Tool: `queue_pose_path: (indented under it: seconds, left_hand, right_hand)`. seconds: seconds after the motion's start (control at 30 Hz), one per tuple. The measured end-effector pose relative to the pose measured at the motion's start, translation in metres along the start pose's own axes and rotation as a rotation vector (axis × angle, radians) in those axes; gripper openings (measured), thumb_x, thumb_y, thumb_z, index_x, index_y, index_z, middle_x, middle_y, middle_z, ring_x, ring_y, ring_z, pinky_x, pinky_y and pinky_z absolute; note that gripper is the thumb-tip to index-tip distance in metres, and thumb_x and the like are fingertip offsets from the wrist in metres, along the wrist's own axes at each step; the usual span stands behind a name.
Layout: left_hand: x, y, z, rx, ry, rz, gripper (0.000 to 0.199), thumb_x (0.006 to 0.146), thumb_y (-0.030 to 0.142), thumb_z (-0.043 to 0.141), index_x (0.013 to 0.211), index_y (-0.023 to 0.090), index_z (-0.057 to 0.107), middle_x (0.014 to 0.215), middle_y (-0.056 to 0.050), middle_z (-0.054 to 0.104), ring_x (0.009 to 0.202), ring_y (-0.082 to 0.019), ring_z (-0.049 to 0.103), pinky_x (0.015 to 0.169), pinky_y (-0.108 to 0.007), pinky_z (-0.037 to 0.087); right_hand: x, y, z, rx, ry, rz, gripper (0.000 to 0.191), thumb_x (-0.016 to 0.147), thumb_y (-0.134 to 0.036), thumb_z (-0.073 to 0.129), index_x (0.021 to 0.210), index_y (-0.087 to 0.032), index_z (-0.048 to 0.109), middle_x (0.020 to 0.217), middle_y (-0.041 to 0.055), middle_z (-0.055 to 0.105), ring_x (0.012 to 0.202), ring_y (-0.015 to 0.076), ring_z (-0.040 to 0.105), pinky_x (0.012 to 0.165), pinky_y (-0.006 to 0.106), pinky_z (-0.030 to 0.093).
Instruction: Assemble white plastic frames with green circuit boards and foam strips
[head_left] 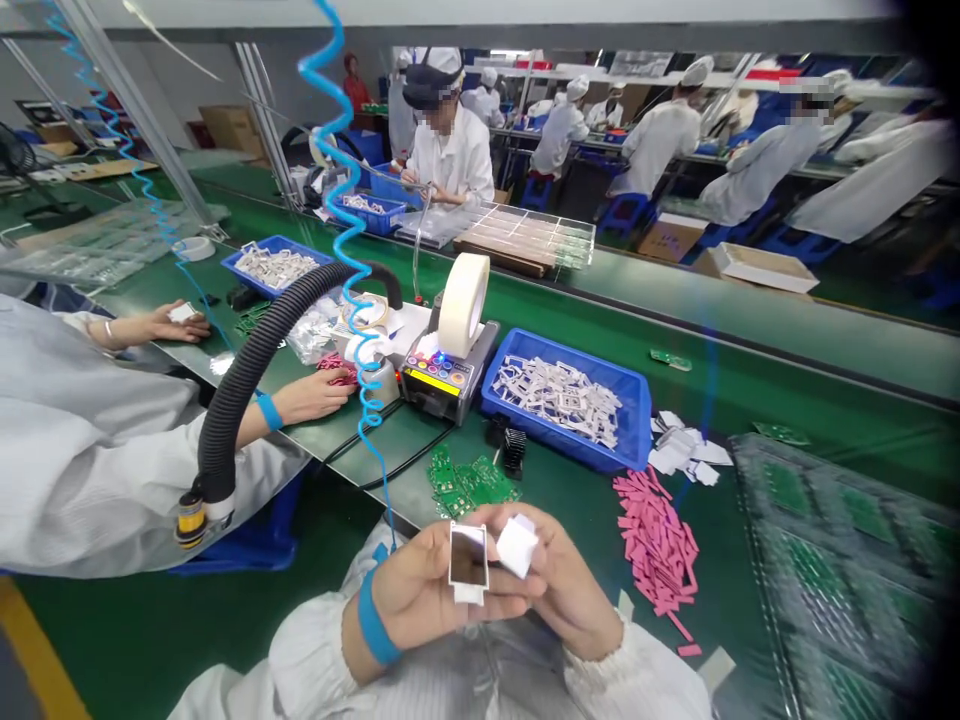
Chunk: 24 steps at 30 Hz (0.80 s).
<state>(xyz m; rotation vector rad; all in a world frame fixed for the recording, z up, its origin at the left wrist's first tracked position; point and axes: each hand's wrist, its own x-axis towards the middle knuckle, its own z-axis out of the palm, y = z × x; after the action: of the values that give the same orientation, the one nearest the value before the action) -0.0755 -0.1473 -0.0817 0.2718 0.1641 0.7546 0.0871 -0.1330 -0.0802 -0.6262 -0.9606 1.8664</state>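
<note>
Left hand (pixel 420 585) pinching white frame with dark window (pixel 469 556), right hand (pixel 574 585) grasping white pad (pixel 517 546); pink strips (pixel 656 545) piled below blue tray (pixel 637 420), white die-cut pieces (pixel 559 400) heaped inside.

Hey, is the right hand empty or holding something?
Holding: the right hand has a small white square piece at its fingers, beside the white-edged dark frame in the left hand.
</note>
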Motion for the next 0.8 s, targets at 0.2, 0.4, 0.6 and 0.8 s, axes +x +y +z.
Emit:
queue_pose_path:
  seconds: [0.2, 0.4, 0.6, 0.8]
  left_hand:
    - [0.000, 0.009, 0.000, 0.085, 0.069, -0.067, 0.041, 0.069, 0.036, 0.073, 0.097, 0.007, 0.068, 0.084, -0.012, 0.072, 0.090, -0.027, 0.067, 0.090, -0.046, 0.046]
    - [0.002, -0.006, 0.003, 0.032, 0.097, -0.062, 0.035, 0.074, 0.039, 0.068, 0.088, 0.007, 0.070, 0.076, -0.009, 0.069, 0.074, -0.020, 0.066, 0.076, -0.038, 0.051]
    - [0.003, -0.007, 0.009, 0.005, 0.160, -0.120, 0.033, 0.067, 0.038, 0.074, 0.086, 0.011, 0.069, 0.071, -0.004, 0.065, 0.073, -0.019, 0.064, 0.080, -0.042, 0.049]
    - [0.003, -0.009, 0.010, 0.038, 0.141, -0.111, 0.038, 0.066, 0.039, 0.075, 0.091, 0.011, 0.070, 0.071, -0.004, 0.064, 0.067, -0.015, 0.059, 0.075, -0.037, 0.048]
  right_hand:
    - [-0.008, -0.051, 0.003, -0.862, -0.011, -0.572, 0.039, 0.092, -0.042, 0.045, 0.124, -0.024, 0.056, 0.092, 0.0073, 0.062, 0.084, 0.0168, 0.057, 0.070, 0.030, 0.049]
    - [-0.002, -0.083, 0.024, -1.306, -0.458, -0.784, 0.022, 0.091, -0.020, 0.051, 0.111, -0.013, 0.058, 0.104, 0.0124, 0.067, 0.090, 0.0151, 0.056, 0.079, 0.031, 0.050]
    - [0.005, -0.076, 0.019, -1.330, -0.568, -0.795, 0.017, 0.091, -0.014, 0.049, 0.095, -0.007, 0.064, 0.103, 0.0164, 0.067, 0.091, 0.0147, 0.054, 0.077, 0.029, 0.050]
    - [0.001, -0.071, 0.019, -1.411, -0.470, -0.786, 0.019, 0.090, -0.030, 0.054, 0.095, -0.017, 0.067, 0.113, 0.0094, 0.066, 0.106, 0.0209, 0.048, 0.086, 0.040, 0.043]
